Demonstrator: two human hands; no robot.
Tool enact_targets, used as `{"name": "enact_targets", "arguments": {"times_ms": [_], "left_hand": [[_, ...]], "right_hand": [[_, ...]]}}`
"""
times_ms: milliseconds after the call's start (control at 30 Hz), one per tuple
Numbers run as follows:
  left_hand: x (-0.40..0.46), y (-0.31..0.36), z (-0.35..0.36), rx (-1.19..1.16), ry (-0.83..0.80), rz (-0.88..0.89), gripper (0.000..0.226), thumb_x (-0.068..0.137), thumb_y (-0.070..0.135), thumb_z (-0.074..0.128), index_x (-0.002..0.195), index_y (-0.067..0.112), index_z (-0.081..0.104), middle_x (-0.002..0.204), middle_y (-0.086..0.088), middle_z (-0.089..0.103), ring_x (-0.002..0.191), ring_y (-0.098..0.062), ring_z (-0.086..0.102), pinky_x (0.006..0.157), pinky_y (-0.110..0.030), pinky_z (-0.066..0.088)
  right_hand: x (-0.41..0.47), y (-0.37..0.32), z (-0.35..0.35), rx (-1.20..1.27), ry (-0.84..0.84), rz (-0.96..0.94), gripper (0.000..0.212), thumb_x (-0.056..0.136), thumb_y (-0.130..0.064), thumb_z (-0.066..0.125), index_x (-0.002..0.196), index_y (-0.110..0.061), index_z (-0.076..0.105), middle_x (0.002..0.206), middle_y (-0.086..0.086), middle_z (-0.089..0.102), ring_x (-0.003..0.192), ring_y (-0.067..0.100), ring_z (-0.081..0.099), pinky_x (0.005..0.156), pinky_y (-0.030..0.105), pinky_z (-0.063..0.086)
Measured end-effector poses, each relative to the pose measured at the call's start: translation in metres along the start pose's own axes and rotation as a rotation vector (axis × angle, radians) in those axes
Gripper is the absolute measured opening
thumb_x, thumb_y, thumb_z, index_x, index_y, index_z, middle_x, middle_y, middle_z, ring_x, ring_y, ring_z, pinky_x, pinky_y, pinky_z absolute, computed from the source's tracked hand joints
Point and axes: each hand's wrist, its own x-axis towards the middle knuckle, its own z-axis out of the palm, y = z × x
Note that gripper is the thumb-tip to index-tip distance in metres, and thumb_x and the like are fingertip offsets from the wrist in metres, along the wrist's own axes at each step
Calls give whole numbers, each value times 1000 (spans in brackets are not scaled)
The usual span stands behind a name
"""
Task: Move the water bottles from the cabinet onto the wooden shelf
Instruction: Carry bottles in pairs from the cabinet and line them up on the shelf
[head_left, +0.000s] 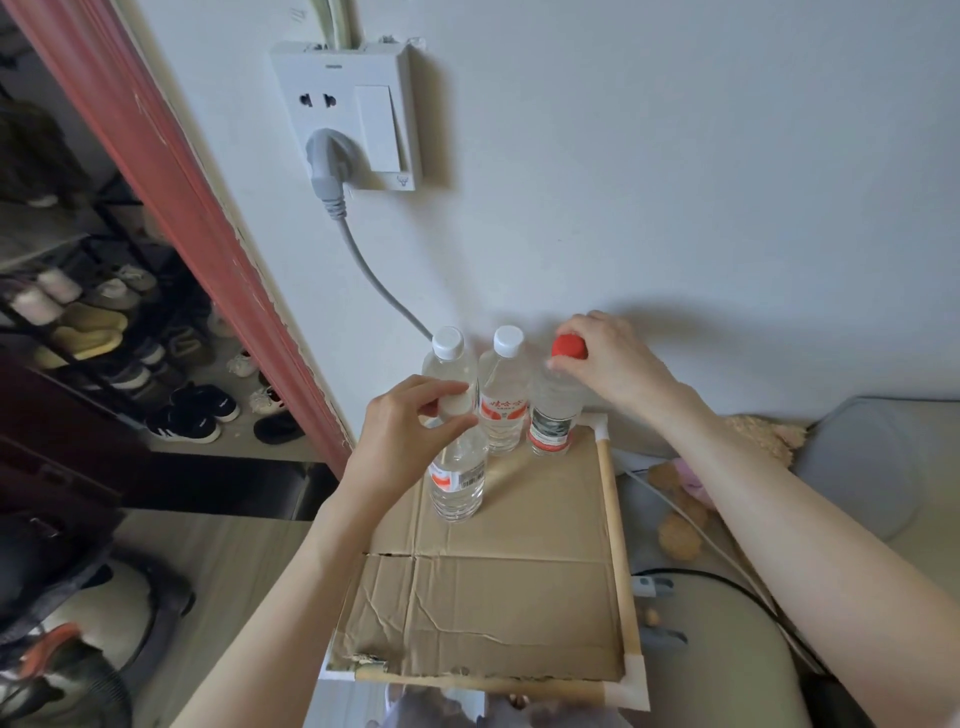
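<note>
Several clear water bottles stand on a wooden-framed shelf (615, 525) topped with cardboard, against the white wall. My left hand (402, 434) pinches the white cap of the front bottle (457, 483), which stands on the cardboard. Behind it stand a white-capped bottle (448, 358) and another white-capped bottle with a red label (503, 405). My right hand (610, 364) grips the neck of a red-capped bottle (553, 415) at the back right corner; its base rests on the shelf.
A wall socket (345, 114) with a grey plug and cable is above the bottles. A red door frame (171, 171) and a shoe rack (104, 343) lie to the left. A plush toy (680, 509) and grey cushion (872, 457) lie right of the shelf.
</note>
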Motion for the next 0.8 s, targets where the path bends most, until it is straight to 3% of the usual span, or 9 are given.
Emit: {"name": "enact_targets", "arguments": {"times_ms": [100, 167, 367, 467, 600, 733, 800], "left_hand": [[1, 0, 1, 0, 6, -5, 31, 70, 19, 75, 100, 18, 67, 90, 5, 63, 80, -13, 61, 74, -8, 42], [2, -2, 1, -4, 11, -15, 30, 70, 20, 75, 100, 19, 68, 90, 5, 64, 80, -13, 61, 73, -8, 42], [0, -4, 0, -36, 13, -15, 30, 71, 20, 75, 100, 20, 67, 92, 4, 65, 82, -12, 62, 77, -14, 45], [3, -4, -1, -31, -16, -2, 32, 72, 18, 74, 102, 19, 67, 94, 4, 64, 83, -13, 61, 79, -16, 46], [11, -3, -7, -1, -124, 10, 30, 76, 13, 70, 105, 19, 65, 98, 4, 64, 89, -14, 61, 84, -19, 46], [17, -4, -17, 20, -240, -11, 31, 83, 5, 59, 112, 17, 59, 110, 1, 63, 99, -10, 57, 82, -1, 40], [18, -4, -19, 59, -266, 2, 36, 84, 7, 58, 119, 16, 55, 117, 0, 60, 101, -9, 54, 80, 0, 39]], "right_hand": [[4, -3, 3, -140, 132, 92, 46, 81, -48, 59, 91, -4, 54, 95, 14, 60, 90, 32, 55, 63, 31, 35], [5, -5, 4, -163, 105, 107, 49, 81, -53, 57, 88, -5, 53, 93, 14, 61, 89, 32, 55, 62, 31, 35], [-3, -4, 3, -105, -62, -43, 39, 86, -30, 53, 122, -17, 48, 118, 8, 54, 109, 29, 50, 87, 36, 41], [-2, -4, 3, -115, -54, -47, 34, 87, -21, 52, 120, -13, 48, 117, 11, 53, 107, 30, 50, 85, 36, 40], [5, -6, 4, -94, 54, 88, 39, 84, -33, 59, 108, -4, 50, 109, 15, 55, 100, 32, 52, 74, 35, 39], [5, -4, 5, -82, 74, 127, 41, 83, -38, 60, 104, -4, 51, 106, 14, 57, 97, 31, 52, 73, 34, 40], [2, -1, 6, -55, 42, 118, 42, 83, -38, 59, 110, -8, 50, 113, 11, 54, 103, 29, 50, 79, 35, 40]]}}
